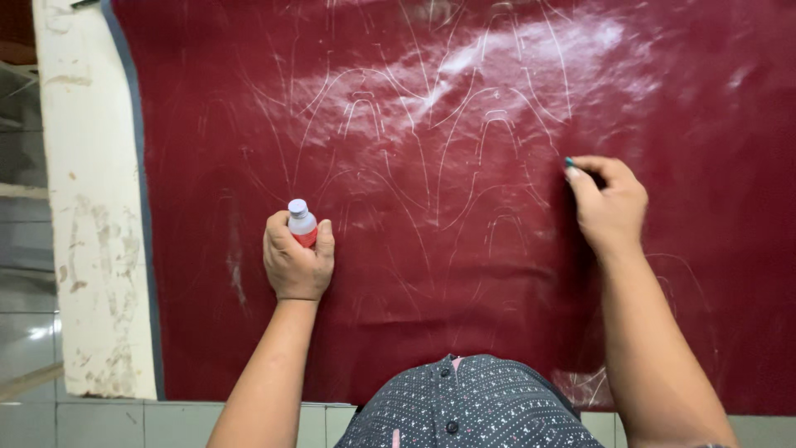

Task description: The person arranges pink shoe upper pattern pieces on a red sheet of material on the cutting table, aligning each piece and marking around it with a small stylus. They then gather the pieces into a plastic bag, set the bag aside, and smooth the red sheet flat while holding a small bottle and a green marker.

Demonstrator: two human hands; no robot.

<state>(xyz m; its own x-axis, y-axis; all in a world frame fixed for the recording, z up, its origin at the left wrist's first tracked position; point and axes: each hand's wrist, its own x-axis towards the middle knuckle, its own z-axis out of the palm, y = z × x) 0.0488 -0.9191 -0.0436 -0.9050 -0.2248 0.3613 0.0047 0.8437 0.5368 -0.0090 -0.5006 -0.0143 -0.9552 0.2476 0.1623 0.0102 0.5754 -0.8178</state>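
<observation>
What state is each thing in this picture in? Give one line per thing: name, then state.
Small bottle: capped, upright, gripped in the left hand.
Dark red sheet: spread flat, covered with pale traced outlines.
Marking tool: pinched in the right hand, tip on the sheet.
White table: worn, stained.

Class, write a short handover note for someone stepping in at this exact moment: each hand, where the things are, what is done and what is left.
Left hand: closed around a small red bottle with a white cap, resting on the sheet.
Right hand: pinching a small teal-tipped marker, tip against the sheet.
Dark red sheet: spread flat over the white table.
Done: several curved outlines already traced across the upper and middle sheet.
Left: the lower left and far right of the sheet show few or no lines.
</observation>
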